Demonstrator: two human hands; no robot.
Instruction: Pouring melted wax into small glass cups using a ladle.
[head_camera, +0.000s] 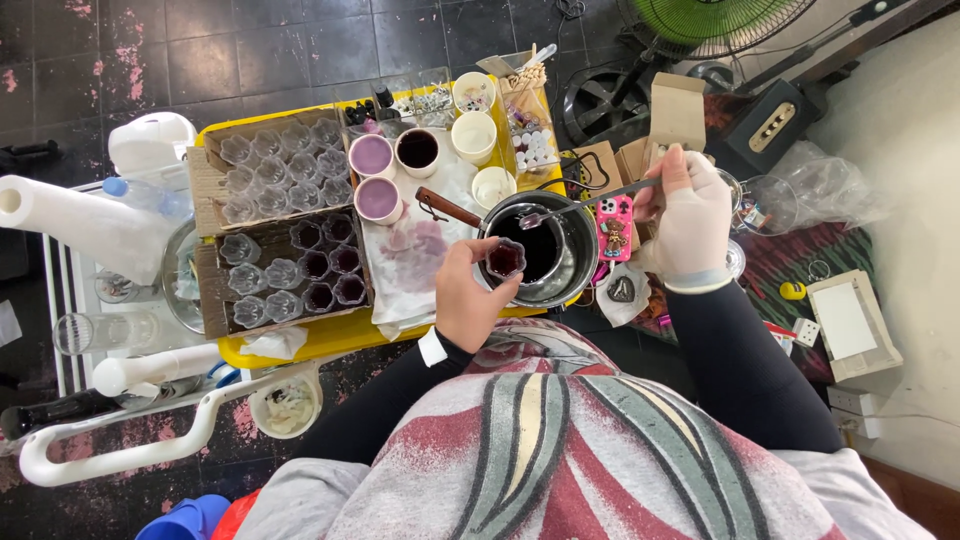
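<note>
My left hand (467, 295) grips a small clear cup (504, 259) filled with dark red liquid, holding it over the near rim of a metal pot (578, 262) of dark liquid. My right hand (688, 217), in a pale glove, holds a long metal spoon (578, 206) by its handle, the bowl hovering over the pot just above the cup. A brown-handled tool (447, 207) rests against the pot's left side.
A yellow tray (330, 340) carries cardboard boxes of small clear cups (285, 170), some filled dark (330, 275), a stained white cloth (415, 250), and bowls of purple and dark liquid (395, 155). A paper roll (80, 225) lies left; a green fan (715, 20) stands behind.
</note>
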